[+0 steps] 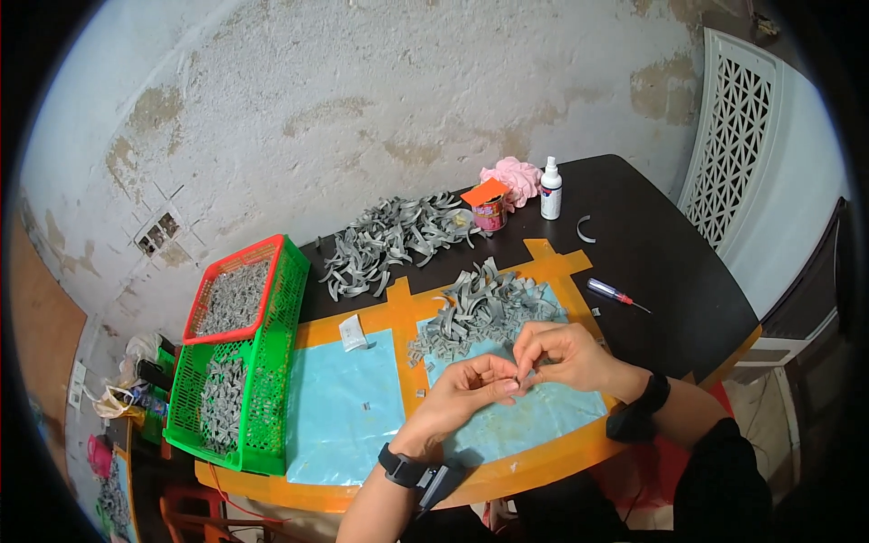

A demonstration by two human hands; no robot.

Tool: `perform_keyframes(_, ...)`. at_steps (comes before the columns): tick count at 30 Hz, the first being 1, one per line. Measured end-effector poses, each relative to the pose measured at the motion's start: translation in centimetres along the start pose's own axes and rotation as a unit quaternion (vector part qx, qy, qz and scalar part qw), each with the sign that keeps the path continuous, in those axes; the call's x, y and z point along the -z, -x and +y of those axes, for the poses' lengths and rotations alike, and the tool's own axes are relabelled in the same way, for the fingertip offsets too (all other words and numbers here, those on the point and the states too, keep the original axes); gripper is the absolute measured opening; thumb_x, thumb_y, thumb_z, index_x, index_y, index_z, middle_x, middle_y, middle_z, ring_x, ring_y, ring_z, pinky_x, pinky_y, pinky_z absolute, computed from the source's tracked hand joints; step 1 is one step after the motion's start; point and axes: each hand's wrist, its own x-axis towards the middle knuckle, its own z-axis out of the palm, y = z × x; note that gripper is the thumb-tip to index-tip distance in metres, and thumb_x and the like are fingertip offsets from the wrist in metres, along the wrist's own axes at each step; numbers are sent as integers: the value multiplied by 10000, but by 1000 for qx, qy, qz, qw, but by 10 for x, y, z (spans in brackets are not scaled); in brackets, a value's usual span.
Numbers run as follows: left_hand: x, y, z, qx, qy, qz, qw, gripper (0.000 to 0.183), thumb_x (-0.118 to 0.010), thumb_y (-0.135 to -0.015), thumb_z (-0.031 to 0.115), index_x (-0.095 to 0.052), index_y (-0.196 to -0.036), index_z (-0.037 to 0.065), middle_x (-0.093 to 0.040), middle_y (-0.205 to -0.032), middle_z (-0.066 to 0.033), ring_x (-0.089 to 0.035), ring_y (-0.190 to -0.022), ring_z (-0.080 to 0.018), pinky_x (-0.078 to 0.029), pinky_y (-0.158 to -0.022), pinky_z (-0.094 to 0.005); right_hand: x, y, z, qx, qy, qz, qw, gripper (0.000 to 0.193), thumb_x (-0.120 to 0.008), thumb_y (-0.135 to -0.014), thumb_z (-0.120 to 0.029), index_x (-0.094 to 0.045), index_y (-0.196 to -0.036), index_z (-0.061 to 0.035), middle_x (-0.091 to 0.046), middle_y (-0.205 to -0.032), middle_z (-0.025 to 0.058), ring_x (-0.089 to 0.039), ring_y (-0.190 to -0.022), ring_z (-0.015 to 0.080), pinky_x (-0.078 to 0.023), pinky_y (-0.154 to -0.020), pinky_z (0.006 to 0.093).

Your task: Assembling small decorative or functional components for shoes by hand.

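Observation:
My left hand (472,387) and my right hand (566,355) meet over the right-hand blue sheet (489,430), thumbs and fingertips pinched close together. A pale grey bit shows between the fingertips, too small and covered to make out. Just beyond the hands is a pile of curved grey strips (484,303), with many small grey pieces (444,347) along its near left side. Orange tape (552,462) borders the sheet.
A green basket (276,362) and a red basket (274,281), both with grey pieces, stand left. Further back lie more grey strips (389,235), a tin (490,215), a pink cloth (513,181) and a spray bottle (550,192). A screwdriver (613,291) lies right; a white packet (353,333) lies left.

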Motion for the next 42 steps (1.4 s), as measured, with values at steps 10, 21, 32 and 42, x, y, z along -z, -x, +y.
perform_keyframes(10,7,-3,-11,23,-25,-10,999,166,-630,-891,70,-594,-1032,-11,-660,-907,-58,-634,-824,-131,-512,-733,-258,6,2,2,-48,8,-38,998,109,-663,-791,55,-643,-885,4,-579,-940,55,-587,-857,124,-488,-736,260)
perform_keyframes(21,-3,-4,-9,-49,-183,111,976,209,-707,-827,53,-638,-1011,-18,-668,-877,-23,-586,-742,-58,-485,-665,-200,8,3,14,-102,-75,-16,992,126,-627,-870,-16,-661,-990,2,-554,-977,48,-595,-762,115,-483,-682,240)
perform_keyframes(32,-2,-1,-8,-66,-135,127,980,165,-705,-800,-19,-631,-947,-22,-675,-881,-65,-648,-807,-110,-539,-744,-237,6,3,9,-176,-137,10,975,140,-653,-839,11,-625,-970,50,-644,-893,83,-638,-836,135,-513,-751,252)
perform_keyframes(42,-3,-5,-1,-50,-51,109,991,121,-626,-877,15,-647,-989,-27,-687,-902,-97,-661,-799,-147,-541,-745,-259,4,0,2,-177,-206,23,962,244,-659,-817,22,-535,-1026,-6,-614,-967,64,-603,-894,118,-492,-788,250)
